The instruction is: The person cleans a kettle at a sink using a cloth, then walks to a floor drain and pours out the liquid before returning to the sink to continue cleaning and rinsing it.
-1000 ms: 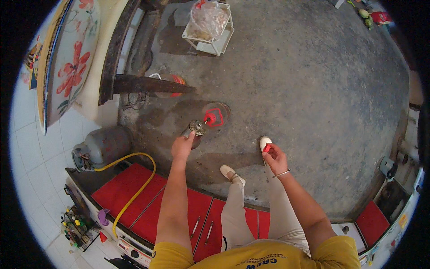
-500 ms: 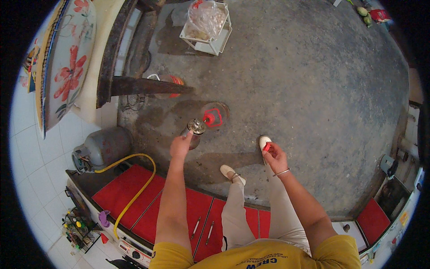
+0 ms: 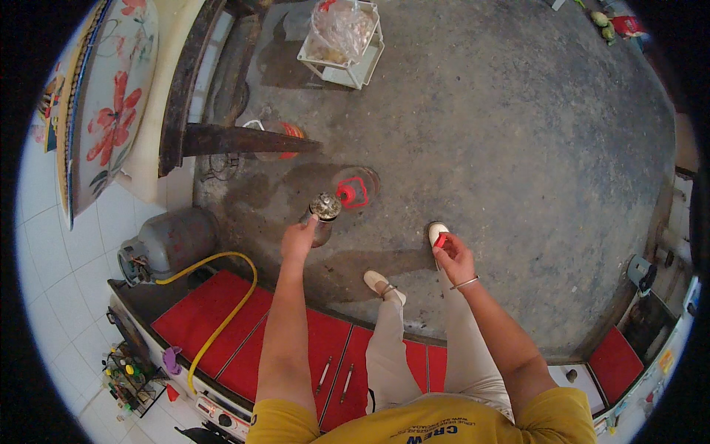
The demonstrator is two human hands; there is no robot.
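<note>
My left hand (image 3: 297, 240) is closed round a see-through dark jar (image 3: 322, 231) with a shiny round metal top (image 3: 325, 206), held out above the floor. Just beyond it, a clear plastic jug (image 3: 369, 179) with a red handle (image 3: 358, 192) stands on the concrete; the jar's top comes close to the jug's red neck in this view, and I cannot tell whether they touch. In a pinch between thumb and fingers, my right hand (image 3: 457, 259) has a small red cap (image 3: 441, 240), above my right shoe and apart from the jar.
Red cabinets (image 3: 244, 333) run along my front edge. At left are a grey gas cylinder (image 3: 177, 240) and its yellow hose (image 3: 255, 274). A dark wooden beam (image 3: 244, 140) juts toward the jug, over another container (image 3: 292, 132). A white rack (image 3: 360, 74) carries a plastic bag (image 3: 340, 33).
</note>
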